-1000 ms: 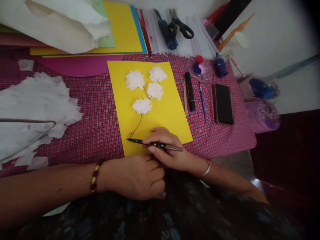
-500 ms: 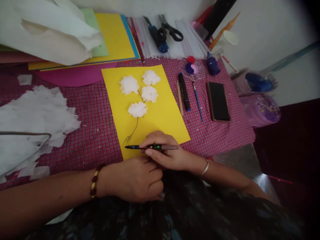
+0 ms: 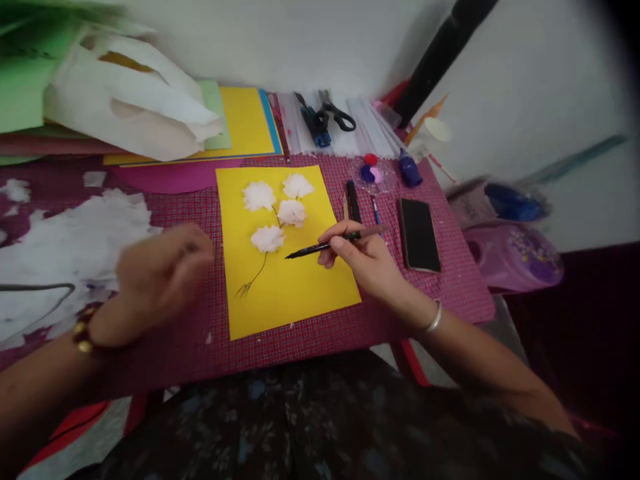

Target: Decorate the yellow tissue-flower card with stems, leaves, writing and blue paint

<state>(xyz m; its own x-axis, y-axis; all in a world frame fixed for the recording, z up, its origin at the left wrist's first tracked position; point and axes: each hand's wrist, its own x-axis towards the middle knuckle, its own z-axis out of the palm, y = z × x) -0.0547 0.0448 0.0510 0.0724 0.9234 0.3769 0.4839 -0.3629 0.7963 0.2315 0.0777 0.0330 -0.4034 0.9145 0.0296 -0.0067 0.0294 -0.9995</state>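
A slim black felt-tip pen [image 3: 310,250] with a brownish rear end is gripped in my right hand [image 3: 365,257]. Its tip points left, over the yellow sheet [image 3: 295,287]. Several fluffy white paper flowers [image 3: 267,238] sit on that sheet, joined by thin dark drawn stems [image 3: 257,273] that end in a forked base at the lower left. My left hand [image 3: 160,273], smeared by motion, is curled closed left of the sheet, above the cloth and close to a heap of white paper pieces [image 3: 90,233]. What its fingers hold, if anything, cannot be made out.
A phone [image 3: 420,235], a thick black marker [image 3: 353,200] and a blue brush [image 3: 376,210] lie to the right. Behind are scissors [image 3: 336,113], a paint palette [image 3: 383,183], a purple bottle [image 3: 410,169] and stacked coloured paper [image 3: 247,123]. A checked cloth [image 3: 200,360] covers the table.
My left hand has moved left, away from my right hand and off the sheet's lower edge. My right hand has risen rightward with the pen. The view has tilted up.
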